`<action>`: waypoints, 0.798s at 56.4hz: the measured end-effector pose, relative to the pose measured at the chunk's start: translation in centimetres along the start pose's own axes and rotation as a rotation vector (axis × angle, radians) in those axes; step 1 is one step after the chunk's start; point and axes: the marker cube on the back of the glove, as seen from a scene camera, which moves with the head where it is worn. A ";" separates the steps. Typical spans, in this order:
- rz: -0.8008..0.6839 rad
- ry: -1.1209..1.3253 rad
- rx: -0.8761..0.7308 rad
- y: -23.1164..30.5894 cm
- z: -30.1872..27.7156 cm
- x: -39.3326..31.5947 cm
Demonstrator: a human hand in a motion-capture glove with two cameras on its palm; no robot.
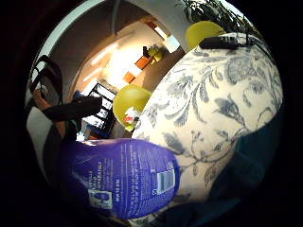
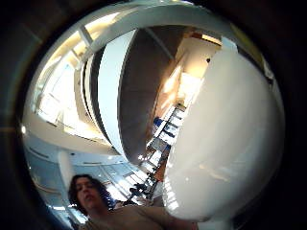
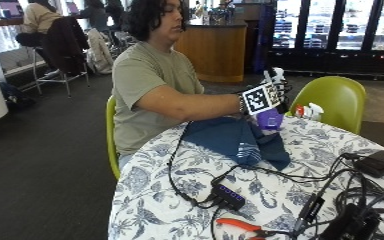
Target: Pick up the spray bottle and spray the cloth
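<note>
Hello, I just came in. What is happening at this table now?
A person sits at a round table with a floral tablecloth and holds a purple spray bottle in the gloved right hand, lifted above the table. A dark blue cloth lies crumpled on the table just below and beside the bottle. No spray is visible. Cables, a small black hub and orange-handled pliers lie nearer the camera.

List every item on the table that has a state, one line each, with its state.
Purple spray bottle with white head: upright, lifted off the table, above the cloth.
Black-gloved right hand: gripping the bottle.
Dark blue cloth: crumpled, lying on the floral tablecloth.
Orange-handled pliers: lying flat, untouched.
Small black box: cables plugged in.
</note>
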 end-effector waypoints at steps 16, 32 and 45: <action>0.139 0.133 -0.338 2.0 -0.8 1.2; 0.060 0.785 -0.585 7.0 -11.3 0.8; 0.007 0.974 -0.782 13.0 -18.1 -2.9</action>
